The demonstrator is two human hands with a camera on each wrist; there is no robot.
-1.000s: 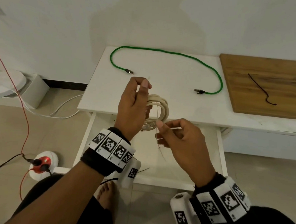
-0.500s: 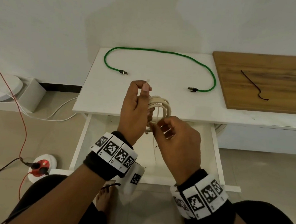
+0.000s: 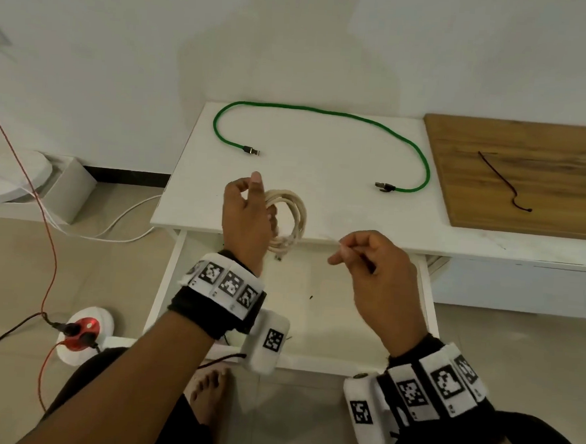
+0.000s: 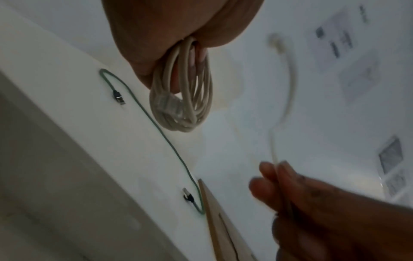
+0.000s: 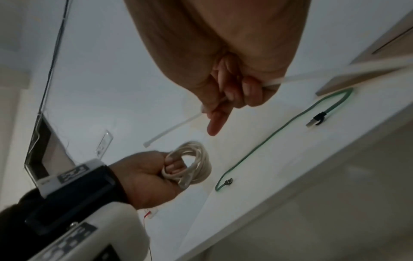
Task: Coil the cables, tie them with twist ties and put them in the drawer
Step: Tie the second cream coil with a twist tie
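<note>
The left hand (image 3: 247, 219) held the coil (image 3: 290, 218) of cream cable above the front edge of the white table (image 3: 322, 162), its fingers curled through the loops and the thumb raised; from the left wrist view the coil (image 4: 183, 95) hung below the palm with a clear plug lying against its lower strands. The right hand (image 3: 381, 272) was off to the right, apart from the coil, over the open drawer (image 3: 313, 312), which stood pulled out beneath the table. It pinched a thin white tie (image 5: 172, 128) between thumb and fingers, with the other fingers curled in; in the right wrist view the tie ran through the grip, one end with a small square head pointing toward the left hand (image 5: 147, 174) and the other end trailing away blurred. In the left wrist view the tie (image 4: 283, 84) rose from the right hand's fingertips (image 4: 270, 169) in a long curve. The green cable (image 3: 325, 112) lay uncoiled on the table in a wide arch, both of its dark plugs resting toward the front. To the right a wooden board (image 3: 527, 174) lay on the table's top, with a thin dark tie (image 3: 503, 181) on it. On the floor to the left were a red wire (image 3: 30, 178) and a round white socket (image 3: 84, 332).
</note>
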